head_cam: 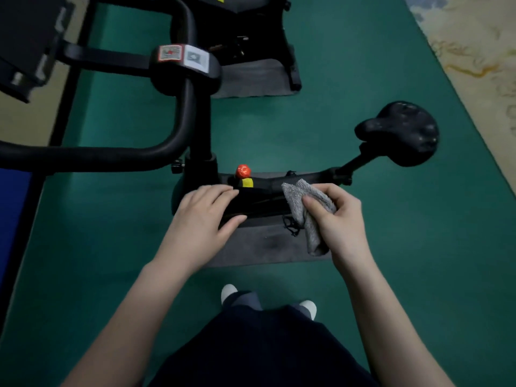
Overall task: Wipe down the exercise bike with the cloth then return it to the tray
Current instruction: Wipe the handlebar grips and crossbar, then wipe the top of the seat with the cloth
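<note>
Cloth (296, 195) 1, gripped by right hand (339, 219) | left hand (201, 219) flat on bike frame (262, 203) | saddle (402, 132) 1 | red knob (243, 171) 1

An exercise room, in a home or a small gym, though which cannot be told; a black exercise bike (199, 121) stands on a grey mat (265, 247), with a padded saddle (402, 132), curved handlebars (111, 155) and a red knob (243, 171) on its frame; behind it the base of a second black machine (243, 23) rests on a similar mat (251, 79); green flooring (349, 65) covers the ground, edged at right by a cream patterned carpet (474, 51); the person stands in white socks (229, 291).
</note>
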`<move>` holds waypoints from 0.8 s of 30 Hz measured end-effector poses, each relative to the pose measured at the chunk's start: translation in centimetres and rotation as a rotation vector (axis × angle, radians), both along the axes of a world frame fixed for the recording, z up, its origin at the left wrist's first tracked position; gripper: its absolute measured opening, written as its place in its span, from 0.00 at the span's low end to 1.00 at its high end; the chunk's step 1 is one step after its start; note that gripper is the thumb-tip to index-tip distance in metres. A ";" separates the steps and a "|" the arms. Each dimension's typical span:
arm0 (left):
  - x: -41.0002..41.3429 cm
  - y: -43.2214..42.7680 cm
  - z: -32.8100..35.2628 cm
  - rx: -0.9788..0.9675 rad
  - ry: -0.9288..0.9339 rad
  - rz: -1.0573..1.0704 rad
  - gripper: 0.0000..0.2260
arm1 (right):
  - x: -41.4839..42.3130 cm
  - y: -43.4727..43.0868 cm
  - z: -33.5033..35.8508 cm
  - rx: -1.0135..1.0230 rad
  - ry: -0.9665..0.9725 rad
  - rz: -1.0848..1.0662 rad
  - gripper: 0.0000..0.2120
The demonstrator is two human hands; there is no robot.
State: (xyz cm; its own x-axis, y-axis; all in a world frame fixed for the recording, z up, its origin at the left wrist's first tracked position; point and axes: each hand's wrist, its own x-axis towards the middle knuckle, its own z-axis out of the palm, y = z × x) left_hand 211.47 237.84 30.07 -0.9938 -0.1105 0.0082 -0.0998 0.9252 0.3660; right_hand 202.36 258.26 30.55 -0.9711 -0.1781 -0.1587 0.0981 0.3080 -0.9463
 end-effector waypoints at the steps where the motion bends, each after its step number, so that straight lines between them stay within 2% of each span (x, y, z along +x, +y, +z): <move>1: -0.5 1.0 -0.6 -0.008 -0.039 -0.011 0.22 | -0.3 1.2 -0.2 0.010 0.009 -0.013 0.08; 8: -4.5 10.6 -3.8 -0.061 -0.259 -0.141 0.24 | -1.0 13.7 -1.7 0.086 0.012 -0.163 0.08; 17: -8.4 24.7 -6.1 -0.097 -0.382 -0.341 0.23 | 0.6 30.8 -4.3 0.085 -0.077 -0.426 0.07; 24: -11.3 30.7 -7.3 -0.175 -0.435 -0.442 0.24 | 2.2 38.3 -5.6 0.044 -0.135 -0.625 0.08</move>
